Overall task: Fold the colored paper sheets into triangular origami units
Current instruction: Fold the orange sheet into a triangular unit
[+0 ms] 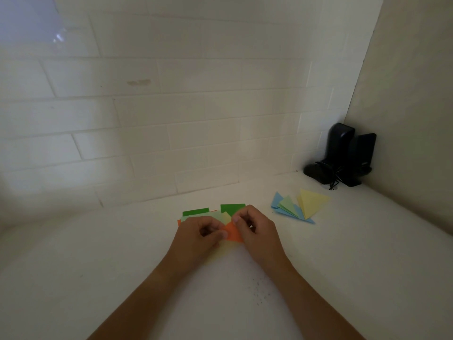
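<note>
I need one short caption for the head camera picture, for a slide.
Both hands, left hand and right hand, pinch an orange paper over loose sheets; folded triangles lie to the right.

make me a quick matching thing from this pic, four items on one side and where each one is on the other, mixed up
Things:
1. orange paper
2. dark green sheets
3. folded triangles
4. black device

Places:
A. in the far right corner by the tiled wall
B. pinched between the left hand and right hand
C. piled on the counter to the right of the hands
D. flat on the counter just behind the hands

Pairs: 1-B, 2-D, 3-C, 4-A
</note>
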Demonstrator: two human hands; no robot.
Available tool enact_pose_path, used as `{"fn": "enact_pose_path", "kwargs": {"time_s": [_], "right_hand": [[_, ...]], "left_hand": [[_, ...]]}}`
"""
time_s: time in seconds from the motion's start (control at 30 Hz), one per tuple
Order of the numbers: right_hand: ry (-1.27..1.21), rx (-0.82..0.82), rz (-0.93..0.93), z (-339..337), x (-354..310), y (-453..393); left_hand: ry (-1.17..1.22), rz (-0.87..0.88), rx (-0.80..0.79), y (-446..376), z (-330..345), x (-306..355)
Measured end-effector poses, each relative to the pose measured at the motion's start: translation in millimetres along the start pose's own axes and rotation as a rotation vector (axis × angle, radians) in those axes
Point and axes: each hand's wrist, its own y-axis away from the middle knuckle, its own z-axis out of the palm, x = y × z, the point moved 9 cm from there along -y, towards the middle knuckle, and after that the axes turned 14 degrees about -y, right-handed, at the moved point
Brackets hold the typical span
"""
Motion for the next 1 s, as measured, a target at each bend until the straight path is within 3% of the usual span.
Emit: {"fn": "enact_pose_path", "kwargs": {"time_s": [0.17, 0.4, 1.0], "right_hand": [[-0.03, -0.08, 0.059, 7, 6, 1], [-0.084, -0.081, 0.069, 6, 9, 2], [-0.045, -0.047, 0.118, 4, 14, 0]], "left_hand": [[0.037, -0.005, 0.094, -3, -13, -4], [-0.077, 0.036, -0.004, -1, 0, -1], [0.172, -0.076, -0.031, 1, 2, -7]]}}
